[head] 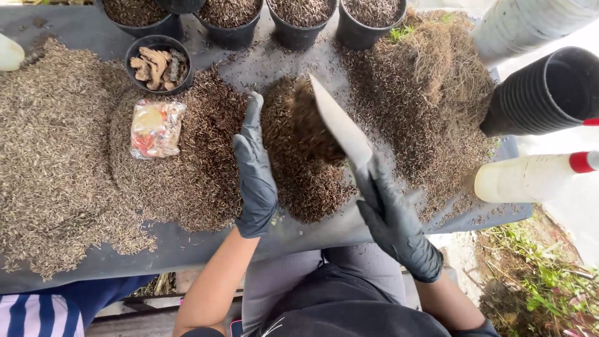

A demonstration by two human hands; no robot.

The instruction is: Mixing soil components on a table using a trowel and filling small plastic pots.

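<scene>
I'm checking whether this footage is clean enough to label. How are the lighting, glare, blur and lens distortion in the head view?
Head view: soft, even daylight with no hard shadows; the white bottle and the ground at right are overexposed; the knife blade in the right hand shows pale sheen and slight motion blur; the left hand and chopped roots are sharp; wide-angle bending stretches the stacked black pots near the edge.

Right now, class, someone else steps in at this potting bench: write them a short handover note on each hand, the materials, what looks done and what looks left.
Left hand: black glove, flat and open, pressed against the left side of the dark fibrous clump.
Right hand: black glove, gripping a large knife, blade angled up over the clump.
Materials: loose husk piles cover the grey table; a big root mass lies to the right.
Done: four black pots along the far edge look filled.
Left: stacked empty pots at right; the clump appears only partly broken up.
</scene>
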